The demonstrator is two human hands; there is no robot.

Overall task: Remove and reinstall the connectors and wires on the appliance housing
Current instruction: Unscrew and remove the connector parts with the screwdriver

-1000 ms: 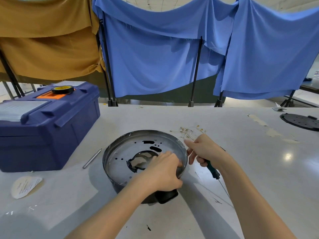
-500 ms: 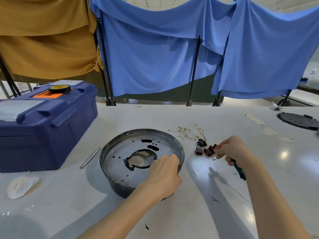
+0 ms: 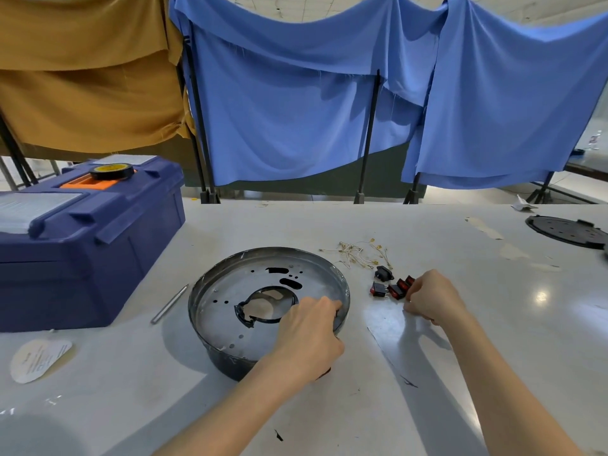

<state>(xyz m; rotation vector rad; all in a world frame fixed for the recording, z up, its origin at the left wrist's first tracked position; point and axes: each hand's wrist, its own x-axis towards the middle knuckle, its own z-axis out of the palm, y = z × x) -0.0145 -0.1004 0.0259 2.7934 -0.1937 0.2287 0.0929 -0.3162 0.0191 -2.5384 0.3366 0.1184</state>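
The metal housing [image 3: 227, 320] sits on the bench [image 3: 131, 373], its cut-outs bare. The left hand [image 3: 309, 337] steadies it, grip curled over the near right rim. The switches [image 3: 391, 290] and a black socket [image 3: 383, 273] lie just right of the housing, with loose wires [image 3: 357, 253] behind them. The right hand [image 3: 431, 299] touches the switches, fingers curled. Whether its grip pinches one cannot be told. Removal looks finished. Next, a switch likely needs lifting and pressing squarely into its cut-out.

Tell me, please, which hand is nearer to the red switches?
Right. The right hand is directly beside the red switches; the left hand grips the housing rim, apart to their left.
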